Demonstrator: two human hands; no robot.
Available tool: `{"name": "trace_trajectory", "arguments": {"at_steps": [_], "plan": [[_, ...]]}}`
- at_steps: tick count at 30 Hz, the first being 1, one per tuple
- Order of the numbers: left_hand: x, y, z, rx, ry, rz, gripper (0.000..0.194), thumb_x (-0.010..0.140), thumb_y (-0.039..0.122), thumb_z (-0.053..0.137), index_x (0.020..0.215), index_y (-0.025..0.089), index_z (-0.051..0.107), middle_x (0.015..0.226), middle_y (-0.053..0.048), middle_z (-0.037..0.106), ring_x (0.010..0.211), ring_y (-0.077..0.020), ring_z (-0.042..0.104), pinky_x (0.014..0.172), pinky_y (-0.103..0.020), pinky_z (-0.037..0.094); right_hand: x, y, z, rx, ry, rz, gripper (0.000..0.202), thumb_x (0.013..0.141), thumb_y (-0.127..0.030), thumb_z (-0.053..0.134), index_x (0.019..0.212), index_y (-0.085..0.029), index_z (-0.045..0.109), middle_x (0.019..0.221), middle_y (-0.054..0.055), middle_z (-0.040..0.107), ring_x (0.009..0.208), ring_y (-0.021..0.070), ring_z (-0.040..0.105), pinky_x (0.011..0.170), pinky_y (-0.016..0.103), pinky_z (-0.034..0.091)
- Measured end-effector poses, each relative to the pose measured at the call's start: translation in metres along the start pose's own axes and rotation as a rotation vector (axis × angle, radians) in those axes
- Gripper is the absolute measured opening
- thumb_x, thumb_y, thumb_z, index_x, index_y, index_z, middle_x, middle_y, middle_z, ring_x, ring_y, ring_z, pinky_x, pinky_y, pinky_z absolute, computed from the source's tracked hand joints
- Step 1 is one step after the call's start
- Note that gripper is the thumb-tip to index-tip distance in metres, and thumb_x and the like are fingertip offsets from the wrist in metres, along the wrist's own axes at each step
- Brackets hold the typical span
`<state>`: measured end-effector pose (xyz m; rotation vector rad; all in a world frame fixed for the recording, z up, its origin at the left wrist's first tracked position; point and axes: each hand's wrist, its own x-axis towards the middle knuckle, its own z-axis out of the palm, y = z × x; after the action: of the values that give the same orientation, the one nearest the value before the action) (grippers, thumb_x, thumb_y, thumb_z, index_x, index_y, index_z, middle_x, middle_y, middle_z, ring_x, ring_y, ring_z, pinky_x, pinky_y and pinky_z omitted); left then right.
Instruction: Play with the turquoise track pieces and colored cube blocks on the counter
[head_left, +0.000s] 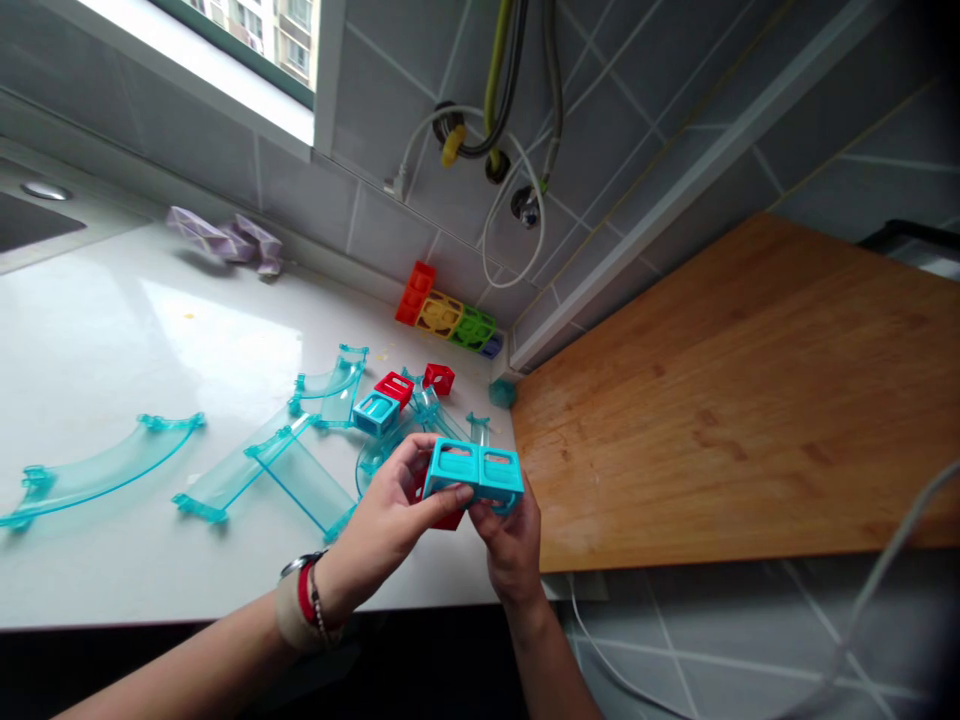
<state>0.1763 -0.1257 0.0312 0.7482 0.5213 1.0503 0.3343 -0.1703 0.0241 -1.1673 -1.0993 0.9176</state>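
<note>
Both hands hold a joined pair of turquoise plastic blocks (478, 462) with rounded openings, above the white counter's front edge. My left hand (394, 505) grips the left side, its thumb along the near face. My right hand (511, 545) is closed round the right end from below. A red block (450, 521) shows under the turquoise pair, partly hidden by my fingers; whether it is joined to them I cannot tell. Just beyond my left hand lie a turquoise block (376, 412) and a red block (395, 388), side by side. Another red block (439, 378) sits farther back.
Clear turquoise track pieces lie across the counter (97, 350), including a curved one (112, 465) at left. A row of coloured blocks (442, 313) stands by the tiled wall. A wooden board (720, 420) leans at right. A crumpled purple cloth (225, 238) lies near the sink (37, 222).
</note>
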Motion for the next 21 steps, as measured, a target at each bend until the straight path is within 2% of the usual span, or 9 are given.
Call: {"name": "trace_trajectory", "arguments": {"at_steps": [2,5,7,10,12,14,17,21], "plan": [[0.002,0.002,0.000,0.033,-0.005,-0.002,0.050,0.081,0.025,0.084,0.123,0.024,0.057,0.113,-0.005,0.071,0.102,-0.0226,0.068,0.081,-0.029,0.057,0.000,-0.004,0.001,-0.049,0.022,-0.001,0.036,0.081,-0.030,0.084,0.111,-0.022,0.066,0.103,0.003,0.074,0.092,0.0194,0.069,0.085,0.031,0.056],[0.003,0.004,0.000,0.113,-0.086,-0.053,0.060,0.086,0.032,0.080,0.139,0.025,0.053,0.118,-0.009,0.070,0.099,-0.0252,0.069,0.070,-0.027,0.058,0.001,-0.011,-0.002,-0.086,0.037,0.044,0.052,0.075,-0.025,0.088,0.120,-0.024,0.062,0.108,0.002,0.073,0.092,0.0195,0.070,0.082,0.029,0.057],[0.003,0.003,-0.001,0.141,-0.102,-0.064,0.070,0.088,0.034,0.078,0.150,0.030,0.045,0.135,-0.013,0.063,0.102,-0.0268,0.069,0.067,-0.028,0.058,0.003,-0.012,-0.003,-0.078,0.044,0.080,0.059,0.071,-0.023,0.091,0.123,-0.025,0.061,0.110,0.003,0.074,0.092,0.0205,0.071,0.081,0.030,0.058],[0.004,-0.001,-0.004,0.134,-0.024,0.009,0.098,0.082,0.028,0.084,0.159,0.043,0.024,0.164,-0.011,0.033,0.123,-0.0301,0.062,0.086,-0.035,0.060,0.006,-0.009,-0.002,0.044,0.092,0.083,0.044,0.077,-0.029,0.088,0.115,-0.022,0.068,0.108,0.005,0.076,0.095,0.0230,0.072,0.091,0.037,0.057],[0.006,-0.004,-0.007,0.116,-0.017,0.046,0.112,0.076,0.023,0.088,0.159,0.047,0.017,0.168,-0.011,0.024,0.132,-0.0319,0.057,0.101,-0.041,0.056,0.006,-0.004,0.002,0.209,0.149,0.097,0.036,0.082,-0.035,0.083,0.114,-0.023,0.070,0.111,0.006,0.077,0.102,0.0250,0.072,0.097,0.041,0.055],[0.010,-0.008,-0.008,0.102,-0.082,0.024,0.107,0.075,0.025,0.089,0.157,0.044,0.023,0.165,-0.013,0.031,0.131,-0.0337,0.058,0.105,-0.046,0.053,0.005,0.005,0.005,0.373,0.188,0.154,0.035,0.085,-0.039,0.079,0.116,-0.024,0.072,0.115,0.006,0.076,0.106,0.0268,0.071,0.097,0.044,0.056],[0.016,-0.011,-0.011,0.152,-0.164,-0.021,0.089,0.075,0.032,0.089,0.150,0.033,0.041,0.144,-0.017,0.057,0.122,-0.0355,0.064,0.103,-0.049,0.054,0.004,0.025,0.005,0.516,0.215,0.224,0.035,0.085,-0.040,0.080,0.116,-0.027,0.073,0.112,0.007,0.078,0.098,0.0279,0.074,0.088,0.045,0.060],[0.013,-0.014,-0.019,0.335,-0.180,0.011,0.071,0.079,0.043,0.084,0.142,0.027,0.056,0.124,-0.014,0.071,0.104,-0.0316,0.071,0.091,-0.042,0.060,0.001,0.049,-0.004,0.530,0.198,0.192,0.049,0.075,-0.037,0.089,0.119,-0.027,0.070,0.111,0.008,0.078,0.089,0.0286,0.075,0.080,0.044,0.061]]}}
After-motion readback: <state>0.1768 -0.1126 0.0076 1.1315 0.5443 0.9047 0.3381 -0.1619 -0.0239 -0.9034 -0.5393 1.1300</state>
